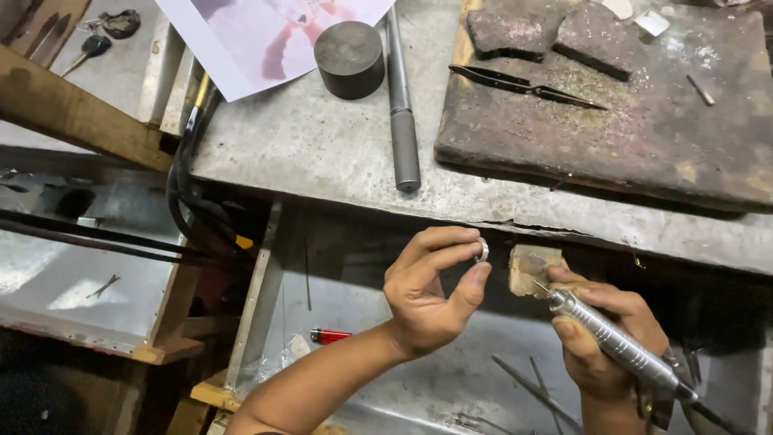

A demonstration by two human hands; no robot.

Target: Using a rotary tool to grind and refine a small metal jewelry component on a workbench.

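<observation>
**Ring pinched beside a rotary handpiece at the bench peg**

The ring point(481, 249), one small silver band, sat between the thumb and forefinger of the left hand point(431, 294), whose fingers were curled shut around it, just left of the single wooden bench peg point(531, 267). The right hand point(602, 334) was wrapped closed around one metal rotary handpiece point(620, 345), its thin bit pointing up and left and ending just at the peg's lower edge, a little apart from the ring.

Above the peg lay the grey metal bench top point(322, 145). On it, up and to the right of the peg, rested one dark, scorched soldering board point(612, 137) carrying two charcoal-like blocks point(547, 36), one pair of black tweezers point(523, 84) and one short metal pin point(700, 90). Up and to the left of the peg stood one dark steel cylinder point(349, 58), with one long tapered steel mandrel point(401, 113) lying just beside it and reaching toward the bench edge. One printed sheet of paper point(258, 40) lay touching the cylinder's far side.

Below and left of the peg, in the metal tray point(467, 379) under the bench, lay one red lighter point(330, 335); below the peg were at least two thin rods point(531, 387). Far left of the peg, black hoses point(189, 193) hung over the bench corner
</observation>
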